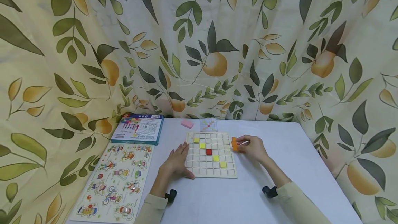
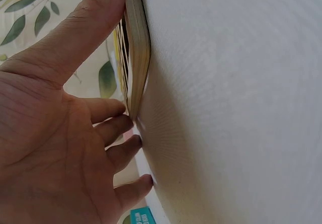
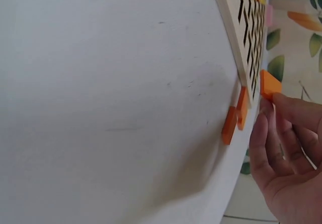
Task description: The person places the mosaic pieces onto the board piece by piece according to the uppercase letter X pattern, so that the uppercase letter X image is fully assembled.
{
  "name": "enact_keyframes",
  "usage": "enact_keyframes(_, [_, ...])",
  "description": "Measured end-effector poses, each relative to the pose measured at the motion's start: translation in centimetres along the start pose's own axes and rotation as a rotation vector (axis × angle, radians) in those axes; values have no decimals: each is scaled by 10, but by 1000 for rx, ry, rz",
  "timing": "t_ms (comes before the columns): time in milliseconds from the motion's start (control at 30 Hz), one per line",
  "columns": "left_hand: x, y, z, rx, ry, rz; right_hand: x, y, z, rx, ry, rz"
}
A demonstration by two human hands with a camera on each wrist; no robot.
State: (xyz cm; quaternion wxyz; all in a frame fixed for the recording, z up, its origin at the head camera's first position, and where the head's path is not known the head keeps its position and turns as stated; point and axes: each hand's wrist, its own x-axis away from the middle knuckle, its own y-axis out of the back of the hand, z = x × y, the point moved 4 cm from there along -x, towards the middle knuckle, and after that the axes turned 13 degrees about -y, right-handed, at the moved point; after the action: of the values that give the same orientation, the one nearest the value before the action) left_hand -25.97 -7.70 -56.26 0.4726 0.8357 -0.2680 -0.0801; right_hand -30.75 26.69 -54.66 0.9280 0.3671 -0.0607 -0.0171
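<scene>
A pale wooden grid board [image 1: 196,168] lies flat on the table. Five of its squares form a diagonal line: yellow tiles [image 1: 216,158] with one red tile [image 1: 209,151] in the middle. My left hand [image 1: 177,161] rests against the board's left side, fingers extended and thumb at the near edge; the left wrist view shows the palm [image 2: 60,148] beside the board's rim [image 2: 138,58]. Just off the board's right edge, my right hand [image 1: 253,148] pinches an orange square tile [image 3: 270,84] at its fingertips. Two more orange tiles [image 3: 229,126] sit beside the board's corner below it.
Behind the board lie a small patterned card [image 1: 208,124] and a pink block [image 1: 187,123]. To the left are a printed box [image 1: 138,129] and a picture puzzle board [image 1: 115,179]. A leaf-patterned curtain [image 1: 217,44] hangs along the table's back and sides.
</scene>
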Motion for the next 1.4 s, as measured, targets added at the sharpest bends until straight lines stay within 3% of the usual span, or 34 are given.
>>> enact_keyframes(567, [-1, -2, 1, -28, 4, 20, -35, -25, 27, -41, -4, 59])
enact_keyframes(800, [-1, 0, 1, -31, -6, 14, -46, -36, 30, -85, -45, 112])
enact_keyframes(1400, [0, 0, 1, -33, 3, 5, -52, -51, 34, 7, -23, 109])
